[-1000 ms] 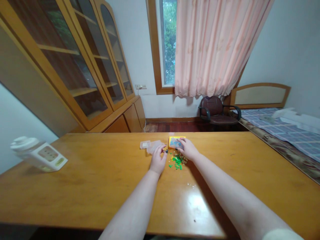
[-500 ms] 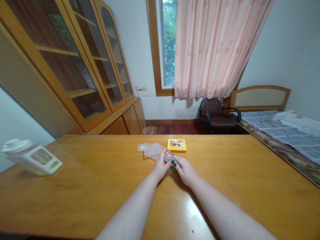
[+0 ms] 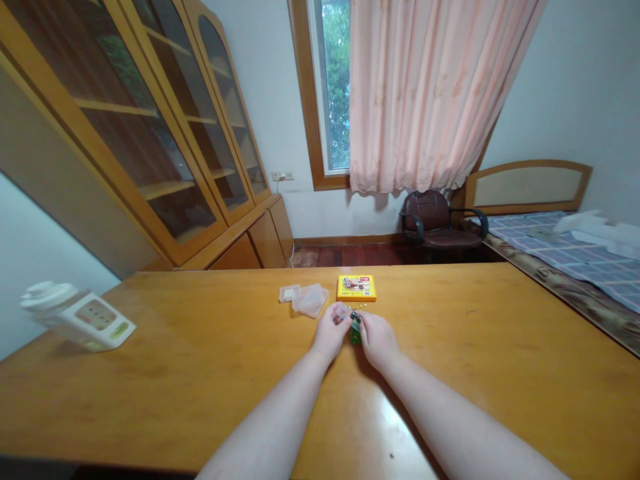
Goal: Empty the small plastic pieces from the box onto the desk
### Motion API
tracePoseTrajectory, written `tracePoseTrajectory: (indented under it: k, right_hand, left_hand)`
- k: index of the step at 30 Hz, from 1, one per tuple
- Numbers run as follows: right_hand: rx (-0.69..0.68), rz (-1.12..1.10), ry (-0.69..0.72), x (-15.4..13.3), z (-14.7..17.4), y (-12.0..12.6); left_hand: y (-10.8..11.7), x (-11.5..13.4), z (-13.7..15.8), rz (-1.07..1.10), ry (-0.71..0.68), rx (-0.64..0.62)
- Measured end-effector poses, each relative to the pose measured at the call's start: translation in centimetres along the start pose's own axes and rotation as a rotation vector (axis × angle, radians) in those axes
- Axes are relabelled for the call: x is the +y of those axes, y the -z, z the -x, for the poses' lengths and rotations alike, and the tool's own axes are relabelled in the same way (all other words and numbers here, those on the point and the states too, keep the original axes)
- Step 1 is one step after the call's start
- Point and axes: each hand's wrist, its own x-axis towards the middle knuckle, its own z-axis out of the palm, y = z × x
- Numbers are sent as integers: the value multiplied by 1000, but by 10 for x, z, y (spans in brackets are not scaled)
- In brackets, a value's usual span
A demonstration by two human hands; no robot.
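Over the middle of the table my left hand (image 3: 331, 335) is closed on a small clear plastic bag (image 3: 343, 310). My right hand (image 3: 379, 340) meets it from the other side, its thumb and fingers pinched at the bag's edge. The fingers cover much of the bag. Several small green pieces (image 3: 355, 337) show just below the fingertips; whether they all lie on the table I cannot tell. Tiny pale yellow bits (image 3: 361, 307) are scattered beyond the hands, in front of a flat yellow box (image 3: 357, 289) with a printed picture.
Left of the yellow box lie clear plastic containers or lids (image 3: 311, 300). A white-capped clear jar (image 3: 85, 317) stands at the table's left end. A small dark speck (image 3: 392, 456) is near the front edge. Beyond the wooden table (image 3: 200, 373) are a chair (image 3: 433, 223) and a bed.
Both hands have shifted slightly, and the right fingertips now pinch close to the left ones. More green pieces show together beneath the fingers. The whole view has turned a little.
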Motion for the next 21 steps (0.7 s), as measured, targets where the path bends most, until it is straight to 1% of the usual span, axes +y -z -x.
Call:
tracePoseTrajectory:
  k: [5, 12, 16, 21]
  right_hand:
    - [21, 40, -15, -2, 1, -1]
    - [71, 102, -26, -2, 0, -2]
    - [96, 67, -40, -2, 0, -3]
    - [115, 22, -45, -2, 0, -4]
  left_hand:
    - [-3, -3, 0, -5, 15, -11]
    - [-1, -21, -3, 7, -4, -17]
    - [1, -29, -4, 37, -18, -22]
    - [0, -32, -4, 65, -16, -35]
